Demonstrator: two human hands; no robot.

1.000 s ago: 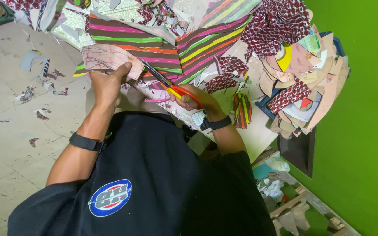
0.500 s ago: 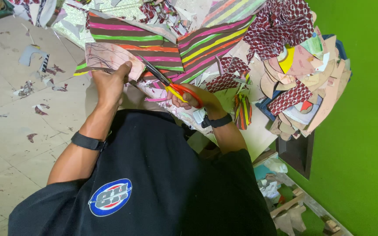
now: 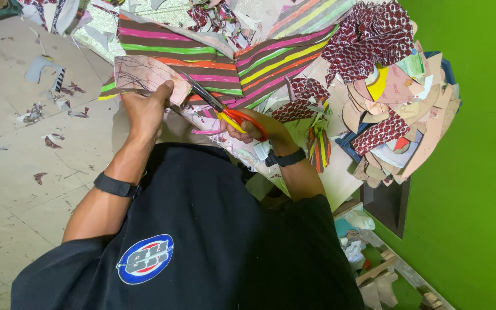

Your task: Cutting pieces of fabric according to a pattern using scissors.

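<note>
Right now the widest thing before me is the striped fabric [image 3: 202,57], brown with pink, green, orange and yellow bands, spread across the heap at the top of the view and cut off by the upper edge. Beside it, toward the green wall [image 3: 477,143], lies a dark red patterned cloth [image 3: 368,40], and below that a stack of curved tan card pieces [image 3: 426,132], some faced in the same red print, one yellow; the blue thing under the stack is mostly hidden, so I cannot tell what it is. A dark open box [image 3: 388,204] sits below the stack, its inside too shadowed to read. Scraps lie scattered on the tiled floor [image 3: 12,172].

My left hand [image 3: 144,109] has its grip closed on a pale pink card piece [image 3: 144,74], thumb on top, held against the striped fabric's edge. My right hand [image 3: 254,129] is closed through the red and yellow handles of the scissors [image 3: 225,115], whose blades stand slightly apart, pointing toward the pink piece. A round blue and white badge [image 3: 144,258] sits on my black shirt.
</note>
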